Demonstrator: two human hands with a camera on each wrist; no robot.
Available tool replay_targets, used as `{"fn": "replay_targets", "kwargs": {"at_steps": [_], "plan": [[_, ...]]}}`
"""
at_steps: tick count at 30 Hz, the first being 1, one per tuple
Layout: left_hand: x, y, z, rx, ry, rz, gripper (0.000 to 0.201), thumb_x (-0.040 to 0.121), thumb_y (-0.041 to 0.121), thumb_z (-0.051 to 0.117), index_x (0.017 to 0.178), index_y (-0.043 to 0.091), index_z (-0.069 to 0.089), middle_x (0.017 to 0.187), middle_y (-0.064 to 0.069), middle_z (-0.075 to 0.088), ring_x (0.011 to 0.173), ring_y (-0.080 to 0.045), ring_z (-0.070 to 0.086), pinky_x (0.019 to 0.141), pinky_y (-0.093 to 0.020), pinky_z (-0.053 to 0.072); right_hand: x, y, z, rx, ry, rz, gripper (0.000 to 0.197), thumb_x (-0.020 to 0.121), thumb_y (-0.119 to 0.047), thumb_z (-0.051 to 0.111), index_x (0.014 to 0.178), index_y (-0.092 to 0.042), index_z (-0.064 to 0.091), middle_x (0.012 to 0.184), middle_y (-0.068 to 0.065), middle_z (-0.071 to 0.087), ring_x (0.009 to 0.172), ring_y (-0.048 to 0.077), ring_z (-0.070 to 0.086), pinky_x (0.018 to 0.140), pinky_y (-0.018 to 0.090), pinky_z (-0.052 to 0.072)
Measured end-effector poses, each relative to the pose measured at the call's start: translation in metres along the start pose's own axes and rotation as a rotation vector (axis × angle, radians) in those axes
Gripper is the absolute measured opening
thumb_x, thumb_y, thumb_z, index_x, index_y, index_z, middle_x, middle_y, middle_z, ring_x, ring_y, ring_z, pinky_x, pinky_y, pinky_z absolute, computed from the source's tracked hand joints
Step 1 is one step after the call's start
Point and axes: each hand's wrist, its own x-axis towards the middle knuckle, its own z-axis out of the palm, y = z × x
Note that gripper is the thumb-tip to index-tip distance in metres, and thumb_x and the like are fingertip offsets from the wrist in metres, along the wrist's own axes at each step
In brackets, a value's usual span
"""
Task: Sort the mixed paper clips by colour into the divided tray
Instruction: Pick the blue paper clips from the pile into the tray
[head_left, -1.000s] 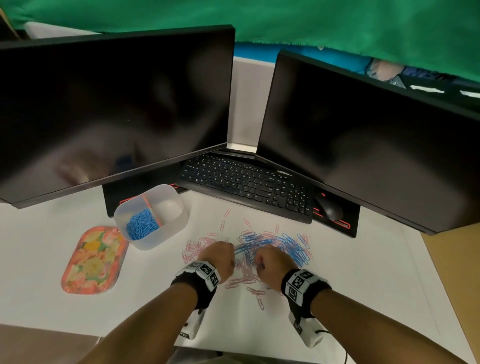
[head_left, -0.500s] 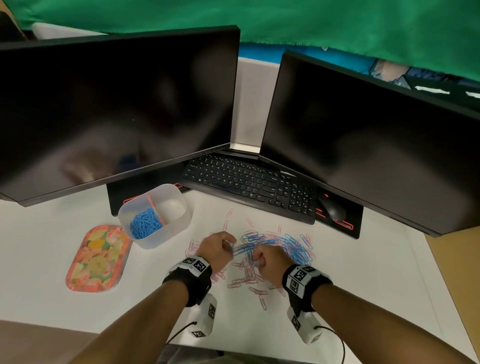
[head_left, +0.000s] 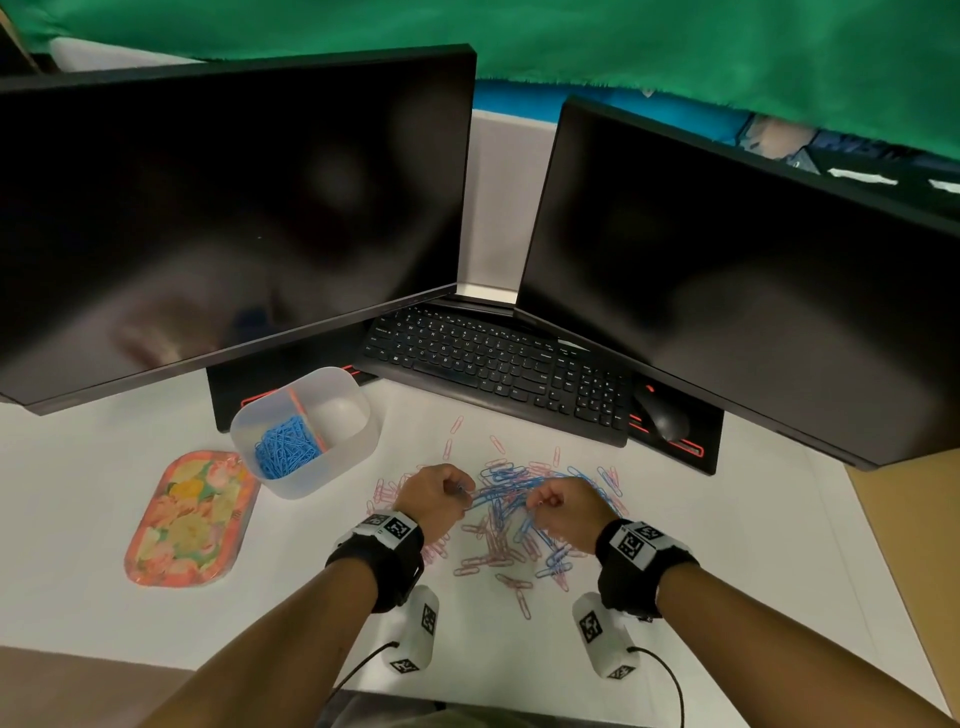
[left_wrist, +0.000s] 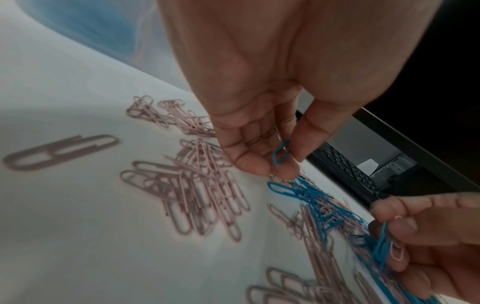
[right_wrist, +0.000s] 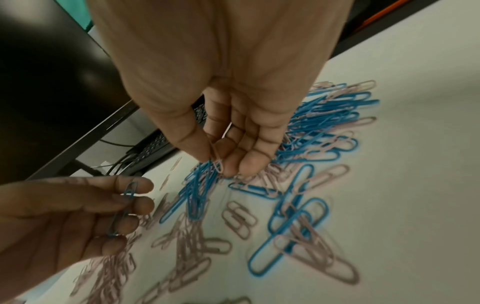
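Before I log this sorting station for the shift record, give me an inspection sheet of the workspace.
Surface: white desk, mixed clips loose on it.
Job's things: divided tray, blue clips in its left compartment, right compartment looks bare; pile of pink and blue clips.
Clutter: floral tray, keyboard, mouse.
Hands: left hand pinches a blue clip; right hand pinches a blue bunch with a pink clip.
Cables: wrist camera leads.
Surroundings: two dark monitors, green cloth.
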Motion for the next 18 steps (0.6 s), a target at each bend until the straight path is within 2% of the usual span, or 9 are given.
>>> {"fn": "replay_targets", "kwargs": {"at_steps": [2, 6, 8, 10, 12, 13, 15, 18], "plan": [[0.001, -0.001, 0.0, 0.017, 0.007, 0.001, 0.02, 0.084, 0.003, 0.054, 0.086, 0.019, 0.065, 0.091, -0.009, 0.071, 0.073, -0.02, 0.065, 0.068, -0.024, 0.049, -0.002, 0.002, -0.003, 0.014, 0.002, 0.009, 0.022, 0.085, -0.003, 0.059, 0.077, -0.023, 0.064, 0.07, -0.005, 0.06, 0.066, 0.01, 0.059, 0.063, 0.018, 0.046], [0.003, -0.002, -0.002, 0.076, 0.039, -0.011, 0.02, 0.085, 0.006, 0.052, 0.087, 0.024, 0.062, 0.087, -0.003, 0.069, 0.08, -0.02, 0.065, 0.066, -0.023, 0.047, -0.007, 0.005, -0.007, -0.139, 0.015, -0.029, 0.016, 0.084, -0.002, 0.057, 0.086, -0.017, 0.062, 0.073, -0.013, 0.053, 0.066, -0.002, 0.049, 0.061, 0.009, 0.037], [0.004, -0.001, -0.002, 0.066, 0.052, -0.019, 0.022, 0.087, 0.007, 0.046, 0.085, 0.024, 0.06, 0.083, -0.003, 0.067, 0.077, -0.021, 0.063, 0.066, -0.026, 0.049, -0.013, 0.003, -0.008, -0.259, 0.025, -0.054, 0.018, 0.084, -0.004, 0.056, 0.093, -0.02, 0.059, 0.075, -0.014, 0.051, 0.069, 0.001, 0.049, 0.063, 0.013, 0.038], [0.004, 0.001, -0.001, 0.089, 0.063, -0.003, 0.02, 0.089, 0.01, 0.044, 0.086, 0.022, 0.059, 0.085, -0.003, 0.065, 0.076, -0.02, 0.06, 0.067, -0.026, 0.048, -0.017, 0.002, -0.006, -0.434, 0.041, -0.144, 0.02, 0.084, -0.01, 0.056, 0.099, -0.023, 0.059, 0.086, -0.015, 0.052, 0.083, 0.007, 0.051, 0.076, 0.021, 0.042], [0.004, 0.005, 0.002, 0.17, 0.08, 0.03, 0.013, 0.091, 0.015, 0.048, 0.092, 0.018, 0.06, 0.087, 0.001, 0.064, 0.079, -0.017, 0.058, 0.063, -0.022, 0.044, -0.018, 0.001, -0.001, -0.592, 0.04, -0.291, 0.021, 0.086, -0.014, 0.055, 0.104, -0.024, 0.06, 0.101, -0.012, 0.056, 0.099, 0.01, 0.05, 0.091, 0.026, 0.041], [0.003, 0.006, 0.003, 0.22, 0.088, 0.049, 0.01, 0.09, 0.016, 0.051, 0.092, 0.018, 0.06, 0.085, 0.003, 0.062, 0.077, -0.014, 0.057, 0.06, -0.019, 0.043, -0.017, 0.001, 0.003, -0.639, 0.028, -0.357, 0.022, 0.087, -0.014, 0.054, 0.105, -0.023, 0.061, 0.105, -0.009, 0.058, 0.102, 0.011, 0.049, 0.094, 0.027, 0.04], [0.004, 0.008, 0.005, 0.356, 0.082, 0.101, 0.006, 0.087, 0.017, 0.055, 0.089, 0.02, 0.06, 0.081, 0.004, 0.062, 0.072, -0.014, 0.057, 0.059, -0.022, 0.047, -0.016, 0.001, 0.01, -0.697, -0.012, -0.44, 0.022, 0.088, -0.012, 0.052, 0.106, -0.02, 0.063, 0.106, -0.005, 0.061, 0.101, 0.015, 0.051, 0.094, 0.029, 0.041], [0.005, 0.007, 0.009, 0.644, 0.027, 0.182, 0.012, 0.086, 0.018, 0.055, 0.096, 0.019, 0.061, 0.094, -0.002, 0.064, 0.085, -0.021, 0.06, 0.072, -0.028, 0.049, -0.012, 0.002, 0.015, -0.727, -0.043, -0.448, 0.021, 0.089, -0.008, 0.05, 0.101, -0.018, 0.065, 0.101, -0.002, 0.064, 0.094, 0.015, 0.05, 0.09, 0.031, 0.043]]}}
